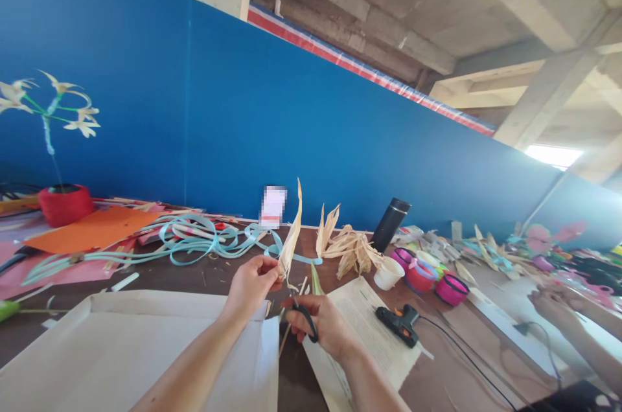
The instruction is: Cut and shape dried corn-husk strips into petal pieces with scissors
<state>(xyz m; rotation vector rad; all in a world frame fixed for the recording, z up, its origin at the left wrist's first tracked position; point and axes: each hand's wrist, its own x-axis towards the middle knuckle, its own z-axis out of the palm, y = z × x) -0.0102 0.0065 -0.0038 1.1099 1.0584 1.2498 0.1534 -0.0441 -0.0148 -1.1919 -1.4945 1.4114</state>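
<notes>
Left hand point(251, 282) pinches the base of a dried husk strip point(291, 237), which stands upright above the fingers. Right hand point(323, 324), just below, grips black scissors point(306, 321) closed-fisted.

no wording can be read from where you stand: the printed sheet point(362, 321) in front of you carries lines of type too small to make out, and the white card point(273, 206) against the blue wall point(340, 127) is blurred.

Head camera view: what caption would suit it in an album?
Left hand pinches a dried husk leaf upright; right hand holds black-handled scissors below it, above a cluttered craft table.
</notes>
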